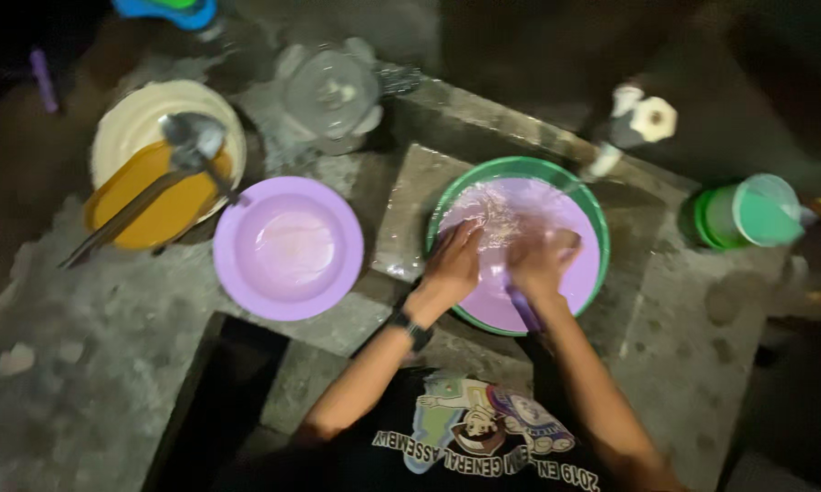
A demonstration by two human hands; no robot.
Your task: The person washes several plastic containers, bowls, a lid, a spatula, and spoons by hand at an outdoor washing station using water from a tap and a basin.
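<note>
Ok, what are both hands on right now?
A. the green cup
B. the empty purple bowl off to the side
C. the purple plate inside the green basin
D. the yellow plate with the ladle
C: the left hand and right hand both rest on the purple plate lying in the green basin.

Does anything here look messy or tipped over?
Only a green cup lying on its side at the right. Both hands, left and right, press on a purple plate inside a green basin.
</note>
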